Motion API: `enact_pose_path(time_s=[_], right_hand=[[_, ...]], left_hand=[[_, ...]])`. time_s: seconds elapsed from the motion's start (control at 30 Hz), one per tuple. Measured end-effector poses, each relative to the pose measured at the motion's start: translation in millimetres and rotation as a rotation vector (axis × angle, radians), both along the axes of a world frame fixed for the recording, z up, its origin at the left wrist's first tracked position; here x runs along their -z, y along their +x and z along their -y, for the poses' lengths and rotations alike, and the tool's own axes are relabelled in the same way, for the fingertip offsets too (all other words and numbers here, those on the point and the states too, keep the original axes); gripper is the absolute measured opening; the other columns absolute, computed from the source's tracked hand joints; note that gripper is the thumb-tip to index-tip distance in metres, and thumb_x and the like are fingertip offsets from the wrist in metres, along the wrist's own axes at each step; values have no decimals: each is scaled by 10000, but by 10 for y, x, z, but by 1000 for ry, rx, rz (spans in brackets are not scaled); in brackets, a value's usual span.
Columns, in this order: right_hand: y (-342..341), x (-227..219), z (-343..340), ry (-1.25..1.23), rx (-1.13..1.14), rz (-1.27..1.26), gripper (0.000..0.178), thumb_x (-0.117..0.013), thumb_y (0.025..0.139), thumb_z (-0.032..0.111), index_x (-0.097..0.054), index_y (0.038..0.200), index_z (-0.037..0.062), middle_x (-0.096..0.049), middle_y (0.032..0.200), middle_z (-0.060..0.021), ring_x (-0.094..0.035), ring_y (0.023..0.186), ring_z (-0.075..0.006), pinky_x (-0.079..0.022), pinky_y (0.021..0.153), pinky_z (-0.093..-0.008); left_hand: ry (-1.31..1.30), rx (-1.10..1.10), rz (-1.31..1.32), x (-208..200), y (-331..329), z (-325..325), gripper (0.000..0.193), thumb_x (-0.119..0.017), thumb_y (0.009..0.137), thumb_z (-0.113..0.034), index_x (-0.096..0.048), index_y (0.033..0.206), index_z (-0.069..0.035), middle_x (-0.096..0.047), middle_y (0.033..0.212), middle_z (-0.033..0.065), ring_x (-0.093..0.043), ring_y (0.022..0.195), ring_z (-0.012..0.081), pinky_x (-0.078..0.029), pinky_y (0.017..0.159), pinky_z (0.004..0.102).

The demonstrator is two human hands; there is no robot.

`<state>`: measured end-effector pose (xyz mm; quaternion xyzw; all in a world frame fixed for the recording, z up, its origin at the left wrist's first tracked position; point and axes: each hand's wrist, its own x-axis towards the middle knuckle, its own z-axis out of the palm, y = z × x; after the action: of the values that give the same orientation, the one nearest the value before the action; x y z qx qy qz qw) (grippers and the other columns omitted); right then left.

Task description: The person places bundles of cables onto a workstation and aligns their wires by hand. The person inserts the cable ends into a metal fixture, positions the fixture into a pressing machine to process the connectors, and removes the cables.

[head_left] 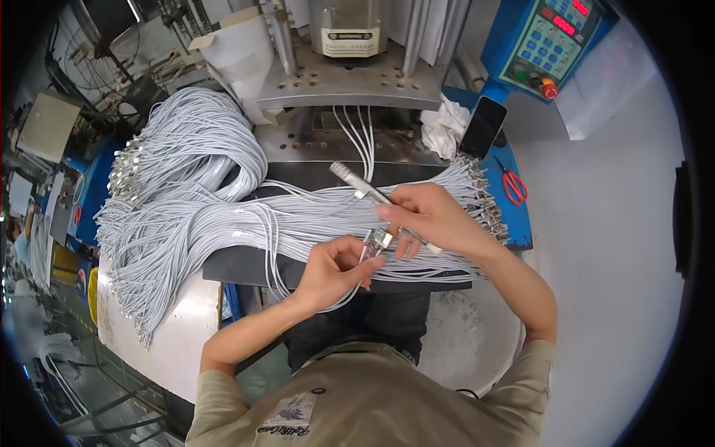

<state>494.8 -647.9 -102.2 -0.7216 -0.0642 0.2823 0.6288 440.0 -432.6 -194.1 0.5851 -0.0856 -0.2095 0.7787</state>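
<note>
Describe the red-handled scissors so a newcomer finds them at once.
Find the blue control box at upper right, then the black phone below it. Just below the phone, on the blue surface beside the cable ends, lie the scissors: the only red loop handles there.

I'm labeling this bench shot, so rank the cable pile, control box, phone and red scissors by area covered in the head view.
1. White cable pile
2. Control box
3. Black phone
4. Red scissors

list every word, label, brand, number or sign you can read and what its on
Wording isn't copied here; print stands on:
Shirt: dark lettering beside a picture.
Pale label on the machine: dark band; small print blurred.
Blue control box: red digits; key markings too small.
</note>
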Motion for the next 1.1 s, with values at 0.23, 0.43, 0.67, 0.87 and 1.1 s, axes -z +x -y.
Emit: enact_pose_path(time_s=[0.23,0.43,0.67,0.87,1.1], right_hand=[[12,142,-16,-112,-127,-1,364,-616,1063,317,-673,1028,-41,-688,771,-85,-671,522,-141,-482,424,-251],[-39,131,33,-56,-72,-37,360,-607,1065,317,-678,1040,-35,-686,751,-78,-652,495,-131,-417,380,-244],[-35,91,-32,-150,-109,29,362,-589,1072,317,-679,1042,-32,-686,744,-77,-628,461,-130,-399,365,-241],[-57,207,31,-63,-62,-28,353,-589,1073,307,-677,1035,-33,-687,738,-82,-633,461,-130,-397,361,-242],[-75,140,-22,-107,-48,47,341,-574,1081,292,-676,1027,-28,-657,710,-60,-604,445,-112,-380,360,-242]], left_hand=[[66,6,28,-22,-46,46,138,-786,937,-43,-664,940,22,-704,737,35,-647,616,78,-512,574,239],[47,-6,-5,-31,-15,-28,170,-811,907,-21,-644,891,9,-708,735,47,-658,638,79,-516,575,237],[91,23,10,-102,16,-8,210,-819,874,34,-618,833,-14,-727,772,89,-685,675,108,-569,627,266],[66,-50,22,-77,33,-49,218,-843,866,-7,-633,808,-8,-733,769,71,-673,663,88,-538,594,244],[129,-33,35,-137,15,-81,211,-851,858,-11,-644,815,-8,-736,772,68,-678,677,86,-542,600,244]])
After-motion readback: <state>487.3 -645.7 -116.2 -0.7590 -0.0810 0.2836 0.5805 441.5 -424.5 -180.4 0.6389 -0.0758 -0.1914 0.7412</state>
